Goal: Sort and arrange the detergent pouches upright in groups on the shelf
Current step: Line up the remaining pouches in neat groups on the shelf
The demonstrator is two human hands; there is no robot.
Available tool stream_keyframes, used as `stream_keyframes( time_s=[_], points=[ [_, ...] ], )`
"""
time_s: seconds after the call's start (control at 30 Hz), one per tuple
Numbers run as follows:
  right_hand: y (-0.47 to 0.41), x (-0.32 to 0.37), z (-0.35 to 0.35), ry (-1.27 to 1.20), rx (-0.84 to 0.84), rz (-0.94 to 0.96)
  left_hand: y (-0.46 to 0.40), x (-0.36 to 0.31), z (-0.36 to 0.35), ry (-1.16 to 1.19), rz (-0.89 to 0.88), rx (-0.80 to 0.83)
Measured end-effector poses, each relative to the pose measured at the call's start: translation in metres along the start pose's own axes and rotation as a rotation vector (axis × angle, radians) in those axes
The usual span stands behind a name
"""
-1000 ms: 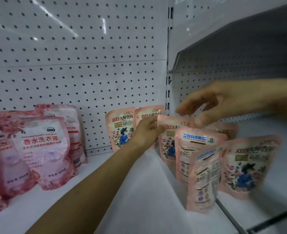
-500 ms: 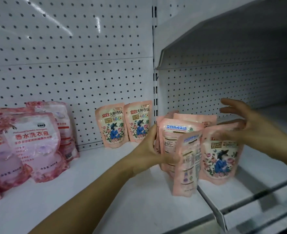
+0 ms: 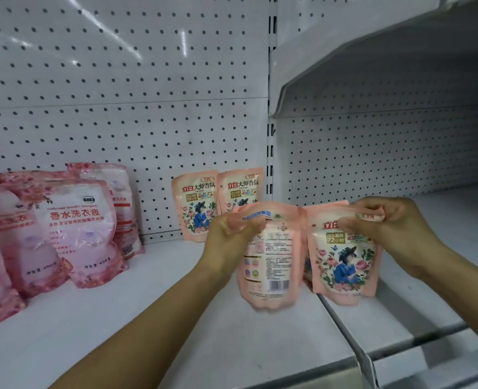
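While one pouch (image 3: 265, 256) is pinched by the left hand (image 3: 233, 234) and another (image 3: 344, 262) by the right hand (image 3: 386, 228), either could be dropped from such thin top-edge holds.

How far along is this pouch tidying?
Partway. Two small pouches already stand upright against the pegboard, with big pink pouches grouped at left. The left hand and right hand each hold a small pouch, still to be placed.

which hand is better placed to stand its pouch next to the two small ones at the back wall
Left, probably. The left hand grips its pouch just in front of the two standing pouches; the right hand is farther right.
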State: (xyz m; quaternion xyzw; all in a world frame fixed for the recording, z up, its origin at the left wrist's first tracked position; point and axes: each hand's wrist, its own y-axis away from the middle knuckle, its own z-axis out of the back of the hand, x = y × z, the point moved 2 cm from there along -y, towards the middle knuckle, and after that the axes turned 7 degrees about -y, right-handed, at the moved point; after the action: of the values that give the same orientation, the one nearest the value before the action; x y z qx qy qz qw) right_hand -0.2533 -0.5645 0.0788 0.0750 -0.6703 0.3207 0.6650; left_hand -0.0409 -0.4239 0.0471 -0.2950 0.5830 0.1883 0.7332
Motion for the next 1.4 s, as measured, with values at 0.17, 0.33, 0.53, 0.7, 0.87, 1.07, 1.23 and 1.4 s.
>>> stream_keyframes(
  time_s=[0.17,0.33,0.53,0.7,0.87,1.07,1.23,1.4],
  points=[
    [-0.021,0.0,-0.046,0.022,0.075,0.038,0.015,0.005,0.079,-0.002,0.007,-0.214],
    [-0.046,-0.001,-0.12,-0.096,0.214,0.017,0.04,0.008,0.16,-0.127,0.009,-0.477],
    [-0.057,-0.01,-0.192,-0.164,0.318,-0.021,0.067,0.017,0.208,-0.216,0.012,-0.671],
    [-0.05,-0.019,-0.2,-0.241,0.315,-0.032,0.076,0.017,0.208,-0.325,-0.059,-0.776],
    [-0.032,-0.045,-0.198,-0.199,0.327,-0.099,0.082,0.017,0.195,-0.421,-0.115,-0.839],
    [-0.013,-0.07,-0.195,-0.149,0.342,-0.147,0.102,-0.015,0.14,-0.855,-0.697,-0.947],
    [-0.011,-0.075,-0.17,-0.21,0.327,-0.2,0.078,-0.002,0.067,-0.743,-0.718,-0.506],
    [-0.033,-0.08,-0.118,-0.106,0.16,-0.157,0.027,0.05,0.058,-0.27,-0.004,-0.417]
  ],
)
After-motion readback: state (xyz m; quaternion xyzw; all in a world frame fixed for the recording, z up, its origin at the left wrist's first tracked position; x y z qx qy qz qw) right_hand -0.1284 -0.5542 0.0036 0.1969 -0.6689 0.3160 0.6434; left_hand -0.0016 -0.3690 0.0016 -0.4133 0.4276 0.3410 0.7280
